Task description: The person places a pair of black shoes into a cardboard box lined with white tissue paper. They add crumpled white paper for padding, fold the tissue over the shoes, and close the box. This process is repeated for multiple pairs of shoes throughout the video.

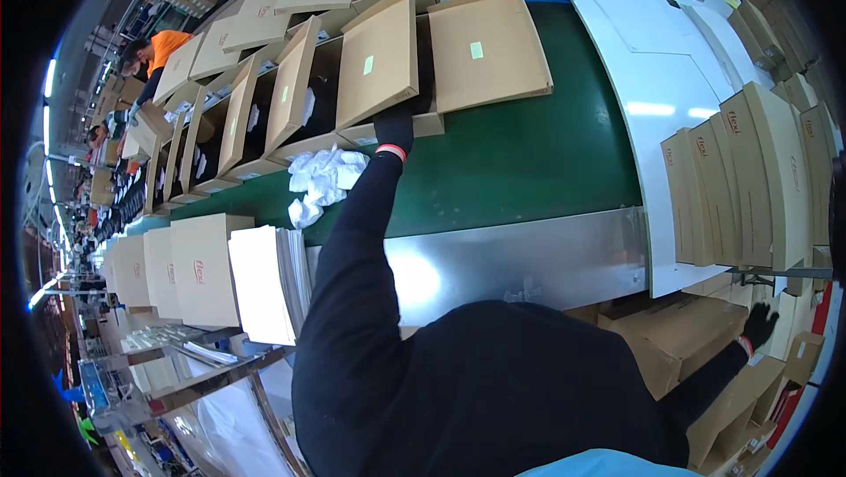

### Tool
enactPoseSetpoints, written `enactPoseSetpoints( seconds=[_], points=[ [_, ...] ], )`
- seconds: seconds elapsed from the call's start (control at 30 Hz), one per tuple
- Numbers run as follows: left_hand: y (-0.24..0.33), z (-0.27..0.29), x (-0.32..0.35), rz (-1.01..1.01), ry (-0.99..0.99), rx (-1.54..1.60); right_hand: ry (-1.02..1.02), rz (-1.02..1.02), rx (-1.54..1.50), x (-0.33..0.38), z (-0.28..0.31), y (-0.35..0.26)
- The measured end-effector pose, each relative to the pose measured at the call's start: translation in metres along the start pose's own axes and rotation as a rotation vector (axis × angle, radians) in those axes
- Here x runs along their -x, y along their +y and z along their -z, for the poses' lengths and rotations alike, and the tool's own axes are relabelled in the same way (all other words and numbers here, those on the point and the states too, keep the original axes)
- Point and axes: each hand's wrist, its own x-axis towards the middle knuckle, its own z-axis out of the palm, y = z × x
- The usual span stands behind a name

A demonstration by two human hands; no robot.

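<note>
My left hand [394,130], in a black glove, reaches over the front wall of an open brown cardboard box [426,125] on the green conveyor belt [511,160]. Its fingers are hidden in the dark inside, below a tilted cardboard lid [377,58] with a pale green label. Another lid [490,49] lies to the right of that box. Crumpled white paper [324,179] rests on the belt, left of my left forearm. Out to the right, my black-gloved right hand [760,325] is open and holds nothing, its fingers spread near stacked cardboard.
More open boxes with dark contents line the belt to the left, where a person in orange [167,49] stands. Upright cartons [204,270] and a white paper stack [263,287] stand at near left. Several cartons [745,182] lean together on the white table [648,80] at right.
</note>
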Motion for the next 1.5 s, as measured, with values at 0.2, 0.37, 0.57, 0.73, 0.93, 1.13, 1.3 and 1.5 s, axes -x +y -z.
enactPoseSetpoints(
  seconds=[0.2, 0.37, 0.57, 0.73, 0.93, 1.13, 1.3, 1.5],
  points=[
    [0.059, 0.05, -0.034, -0.219, -0.319, 0.603, 1.287, 0.008, -2.35, 0.106, 0.017, 0.02],
    [0.104, 0.176, 0.047, -0.366, -0.291, 0.863, 1.054, 0.401, -2.078, 0.247, 0.265, -0.071],
    [0.126, 0.272, 0.163, -0.263, -0.489, 1.246, 0.616, 1.651, -1.402, 0.374, 0.346, -0.177],
    [0.144, 0.297, 0.151, -0.074, -0.274, 0.889, 0.308, 1.684, -1.024, 0.382, 0.304, -0.241],
    [0.169, 0.276, 0.149, -0.109, -0.498, 0.655, 0.479, 1.84, -1.024, 0.388, 0.283, -0.293],
    [0.114, 0.245, 0.154, 0.063, -0.502, 1.033, 0.415, 1.831, -1.041, 0.394, 0.28, -0.291],
    [0.038, 0.299, 0.177, 0.24, -0.137, 1.273, 0.446, 1.797, -1.095, 0.402, 0.279, -0.284],
    [-0.064, 0.38, 0.209, 0.394, -0.112, 0.994, 0.339, 1.8, -1.113, 0.407, 0.283, -0.288]
  ],
)
